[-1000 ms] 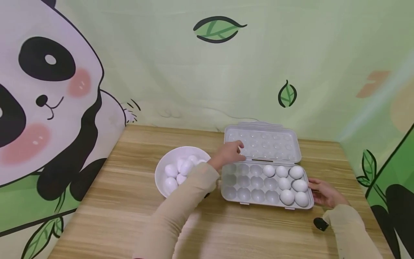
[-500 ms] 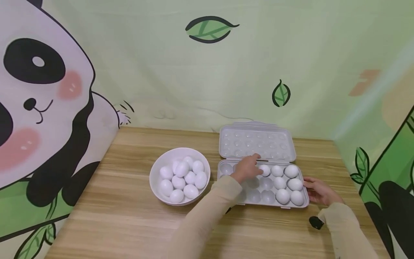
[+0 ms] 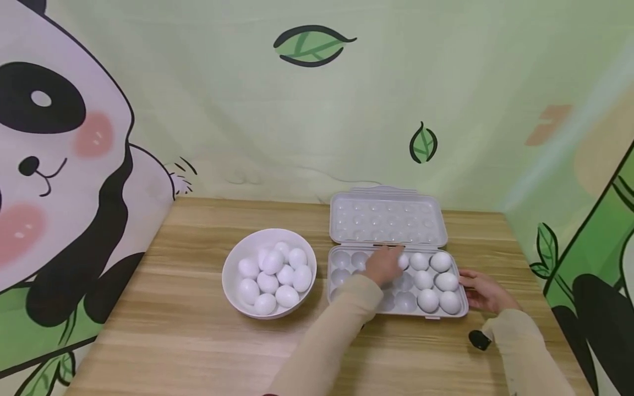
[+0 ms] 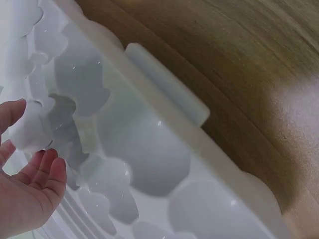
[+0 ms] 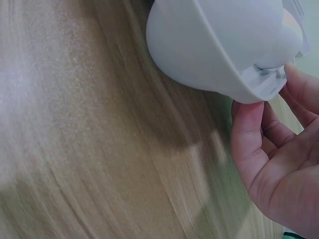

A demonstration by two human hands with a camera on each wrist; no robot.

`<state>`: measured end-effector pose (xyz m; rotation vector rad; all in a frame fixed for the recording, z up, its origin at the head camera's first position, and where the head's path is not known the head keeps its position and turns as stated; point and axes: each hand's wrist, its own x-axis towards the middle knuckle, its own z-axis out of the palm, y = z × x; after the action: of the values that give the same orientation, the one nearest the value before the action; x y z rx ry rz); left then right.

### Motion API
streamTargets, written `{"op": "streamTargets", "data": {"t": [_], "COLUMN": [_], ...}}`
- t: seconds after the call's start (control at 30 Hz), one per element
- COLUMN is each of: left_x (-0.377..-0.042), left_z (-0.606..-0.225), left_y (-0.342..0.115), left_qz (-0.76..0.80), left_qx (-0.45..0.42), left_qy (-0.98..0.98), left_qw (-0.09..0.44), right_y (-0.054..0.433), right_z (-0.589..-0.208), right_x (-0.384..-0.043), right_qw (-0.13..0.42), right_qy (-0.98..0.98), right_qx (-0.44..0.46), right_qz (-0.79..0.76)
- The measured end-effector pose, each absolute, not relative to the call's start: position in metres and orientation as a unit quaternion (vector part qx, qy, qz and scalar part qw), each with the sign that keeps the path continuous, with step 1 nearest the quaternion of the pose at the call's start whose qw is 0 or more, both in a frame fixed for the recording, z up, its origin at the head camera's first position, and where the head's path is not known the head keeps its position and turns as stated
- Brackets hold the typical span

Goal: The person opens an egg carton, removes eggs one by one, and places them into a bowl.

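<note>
A white plastic egg box stands with its lid raised, several white eggs filling cups at its right end. My left hand reaches over the cups and curls its thumb and fingers around the leftmost egg of the back row; in the left wrist view that egg lies between thumb and fingertips. At the box's right end, my right hand grips the rim between thumb and fingers. Some cups are hidden behind the left hand and sleeve.
To the left of the box is a white bowl heaped with several white eggs. The raised lid leans back toward a printed wall cloth. Both stand on a wooden table.
My left hand has moved right from the box's left end to the back-row egg, uncovering the bowl. The right hand stays at the box's right end. The view has shifted slightly right.
</note>
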<state>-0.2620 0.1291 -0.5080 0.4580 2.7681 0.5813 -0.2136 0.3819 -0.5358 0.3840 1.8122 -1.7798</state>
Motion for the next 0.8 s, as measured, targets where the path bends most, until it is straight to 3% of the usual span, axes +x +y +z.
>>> {"op": "streamTargets", "data": {"t": [0.6, 0.8], "left_x": [-0.256, -0.257], "left_z": [-0.524, -0.522], "left_y": [0.144, 0.144], "left_qz": [0.081, 0.079], "left_qx": [0.162, 0.163], "left_qy": [0.982, 0.982], "left_qw": [0.049, 0.055], "right_y": [0.38, 0.381], "right_z": [-0.537, -0.537], "right_x": [-0.212, -0.213], "right_qw": [0.27, 0.265], "right_qy": [0.688, 0.691], "right_qx": [0.158, 0.166], "right_qz": [-0.654, -0.652]}}
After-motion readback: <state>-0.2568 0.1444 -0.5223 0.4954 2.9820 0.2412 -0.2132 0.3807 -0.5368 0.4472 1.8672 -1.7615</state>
